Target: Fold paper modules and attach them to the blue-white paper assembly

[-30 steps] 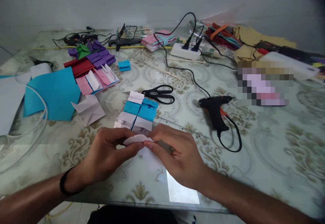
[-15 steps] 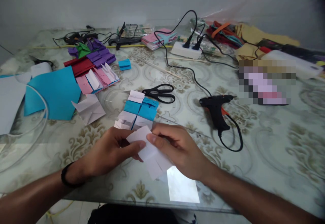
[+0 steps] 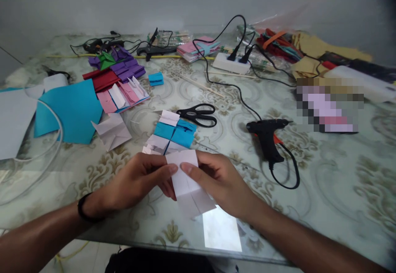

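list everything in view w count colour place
Table: 1, pale patterned, underneath
Held paper: 1, white, front centre
Folded pieces: several, blue and white, beyond it
Scissors: 1, black handles, centre
Glue gun: 1, mostly black, right
Folded pile: 1, multicoloured, back left
Small fold: 1, blue, beside pile
Creased paper: 1, white, left
Large sheet: 1, blue, left
Paler sheet: 1, white, far left
Power strip: 1, white, back
Sticks: several, pale, back centre
Paper stack: 1, mostly pink, back
Clutter: uncountable, mixed, back right
Blurred item: 1, mixed, right
Wristband: 1, black, front left
Left hand: 1, gripping paper
Right hand: 1, gripping paper
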Motion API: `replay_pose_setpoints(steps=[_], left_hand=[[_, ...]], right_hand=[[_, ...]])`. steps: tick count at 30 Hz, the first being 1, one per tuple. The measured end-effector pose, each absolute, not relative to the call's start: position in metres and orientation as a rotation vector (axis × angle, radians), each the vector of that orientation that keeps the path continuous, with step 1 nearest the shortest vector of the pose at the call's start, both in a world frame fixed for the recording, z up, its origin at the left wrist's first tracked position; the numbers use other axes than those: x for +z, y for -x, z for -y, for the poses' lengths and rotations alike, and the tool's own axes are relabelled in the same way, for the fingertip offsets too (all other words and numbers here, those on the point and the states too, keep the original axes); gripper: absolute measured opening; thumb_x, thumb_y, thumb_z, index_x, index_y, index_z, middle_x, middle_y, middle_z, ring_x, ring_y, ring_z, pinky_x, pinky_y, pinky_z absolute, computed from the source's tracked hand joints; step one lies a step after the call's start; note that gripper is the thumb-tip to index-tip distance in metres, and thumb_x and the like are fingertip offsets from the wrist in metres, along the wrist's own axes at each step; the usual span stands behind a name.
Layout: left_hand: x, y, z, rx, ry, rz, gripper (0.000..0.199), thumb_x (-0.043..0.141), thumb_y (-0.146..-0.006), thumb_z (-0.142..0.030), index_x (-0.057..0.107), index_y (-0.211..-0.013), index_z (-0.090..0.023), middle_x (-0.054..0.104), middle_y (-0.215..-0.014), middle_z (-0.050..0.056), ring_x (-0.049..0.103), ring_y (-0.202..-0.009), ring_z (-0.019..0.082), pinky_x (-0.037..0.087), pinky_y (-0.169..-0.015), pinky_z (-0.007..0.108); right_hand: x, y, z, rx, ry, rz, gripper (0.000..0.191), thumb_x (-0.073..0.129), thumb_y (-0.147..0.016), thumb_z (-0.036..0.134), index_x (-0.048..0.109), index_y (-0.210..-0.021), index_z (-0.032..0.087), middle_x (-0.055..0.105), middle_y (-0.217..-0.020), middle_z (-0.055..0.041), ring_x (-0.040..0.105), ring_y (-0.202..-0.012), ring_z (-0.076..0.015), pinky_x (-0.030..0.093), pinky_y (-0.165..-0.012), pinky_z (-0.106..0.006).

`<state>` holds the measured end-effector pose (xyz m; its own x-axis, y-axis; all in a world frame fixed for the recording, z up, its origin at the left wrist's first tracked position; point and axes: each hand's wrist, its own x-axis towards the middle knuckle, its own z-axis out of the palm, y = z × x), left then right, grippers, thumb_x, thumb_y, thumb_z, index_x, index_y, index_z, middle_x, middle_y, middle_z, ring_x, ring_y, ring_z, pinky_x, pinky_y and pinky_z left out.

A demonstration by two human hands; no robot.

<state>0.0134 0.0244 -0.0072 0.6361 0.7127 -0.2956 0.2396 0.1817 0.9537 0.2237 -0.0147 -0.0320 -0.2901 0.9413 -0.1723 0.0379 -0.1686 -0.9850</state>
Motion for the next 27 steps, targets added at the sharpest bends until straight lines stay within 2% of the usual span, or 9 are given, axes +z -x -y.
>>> replay_pose_setpoints(steps=[10, 17, 22, 27], left_hand=[[-0.0047, -0.0097, -0.0244, 0.379, -1.447, -0.891, 0.046, 0.057, -0.105, -0.039, 0.075, -0.071, -0.014, 0.080, -0.069, 0.008, 0.073, -0.064, 0.016, 0.056, -0.062, 0.024], [-0.0110, -0.0059, -0.0264, 0.400, -1.580, -0.949, 0.042, 0.062, -0.100, -0.035, 0.067, -0.064, -0.014, 0.069, -0.061, 0.001, 0.057, -0.056, 0.010, 0.041, -0.053, 0.020], [-0.0066, -0.0056, -0.0278, 0.421, -1.560, -0.888, 0.043, 0.052, -0.106, -0.034, 0.071, -0.072, -0.014, 0.077, -0.069, 0.005, 0.068, -0.063, 0.013, 0.050, -0.061, 0.021], [-0.0038, -0.0049, -0.0271, 0.442, -1.565, -0.886, 0.044, 0.052, -0.106, -0.034, 0.070, -0.071, -0.015, 0.077, -0.070, 0.005, 0.070, -0.064, 0.014, 0.053, -0.062, 0.022]], right_hand=[[-0.0375, -0.2220, 0.0150, 1.498, 1.238, 1.384, 0.049, 0.056, -0.102, 0.056, 0.062, -0.072, 0.017, 0.048, -0.065, 0.0017, 0.043, -0.064, -0.0130, 0.033, -0.057, -0.027], [-0.0373, -0.2219, 0.0201, 1.397, 1.287, 1.469, 0.055, 0.053, -0.105, 0.053, 0.051, -0.062, 0.019, 0.048, -0.058, 0.0029, 0.043, -0.056, -0.0113, 0.032, -0.054, -0.027], [-0.0348, -0.2242, 0.0166, 1.365, 1.276, 1.439, 0.052, 0.052, -0.105, 0.051, 0.051, -0.063, 0.020, 0.048, -0.058, 0.0032, 0.044, -0.056, -0.0110, 0.034, -0.053, -0.025], [-0.0340, -0.2228, 0.0177, 1.366, 1.248, 1.434, 0.052, 0.053, -0.105, 0.050, 0.053, -0.063, 0.019, 0.050, -0.058, 0.0031, 0.046, -0.055, -0.0109, 0.035, -0.053, -0.025]])
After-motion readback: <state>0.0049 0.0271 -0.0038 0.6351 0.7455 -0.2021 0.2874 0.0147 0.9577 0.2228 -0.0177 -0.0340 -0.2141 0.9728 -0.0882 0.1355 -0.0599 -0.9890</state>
